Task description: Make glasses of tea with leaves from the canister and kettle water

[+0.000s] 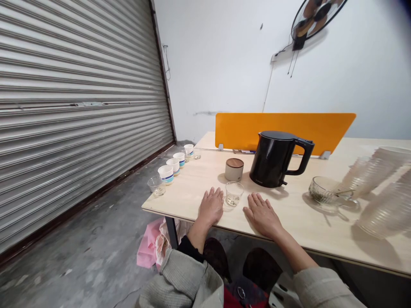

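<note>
Cup [234, 194] at twelve o'clock, between your left hand [211, 207] and right hand [263, 214], both palm-down on the table [199, 179] and holding nothing, could tip if either slid inward, while a reach past it could jostle the kettle [271, 162] at one o'clock.

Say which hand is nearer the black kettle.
Right: the right hand lies in front of the black kettle; the left hand is farther off, left of the clear cup.
</note>
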The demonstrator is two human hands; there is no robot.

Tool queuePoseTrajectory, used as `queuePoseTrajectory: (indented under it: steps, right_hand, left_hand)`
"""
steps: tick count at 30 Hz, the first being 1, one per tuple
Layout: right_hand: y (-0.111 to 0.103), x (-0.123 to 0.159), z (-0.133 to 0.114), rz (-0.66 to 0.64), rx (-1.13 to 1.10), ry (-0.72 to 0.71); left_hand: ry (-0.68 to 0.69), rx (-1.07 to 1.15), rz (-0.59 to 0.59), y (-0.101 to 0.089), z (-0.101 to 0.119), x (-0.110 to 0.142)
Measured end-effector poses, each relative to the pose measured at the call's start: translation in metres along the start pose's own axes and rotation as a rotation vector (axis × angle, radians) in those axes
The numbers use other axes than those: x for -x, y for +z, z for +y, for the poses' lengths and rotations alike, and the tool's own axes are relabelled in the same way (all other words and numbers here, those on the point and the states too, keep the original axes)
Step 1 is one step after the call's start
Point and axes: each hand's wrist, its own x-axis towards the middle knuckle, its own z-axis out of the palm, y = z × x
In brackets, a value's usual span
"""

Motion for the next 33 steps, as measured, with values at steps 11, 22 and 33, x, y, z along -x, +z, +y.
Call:
queuePoseTrajectory:
  steps: [11,22,33]
  right_hand:
    - [0.0018,-0.0001,0.0008,0.026,-0.025,-0.006]
    - [-0.0031,0.0017,-0.0013,-0.006,0.025,-0.009]
    - [-0.0026,0.0008,-0.0015,-0.008,0.022,-0.005]
  left_hand:
    - [-0.021,0.0,0.034,0.0097,-0.0046,-0.004]
    - [-0.003,0.001,0.036,0.0051,-0.0045,-0.0014]
    - [-0.007,-0.013,0.026,0.0067,-0.0047,-0.0029]
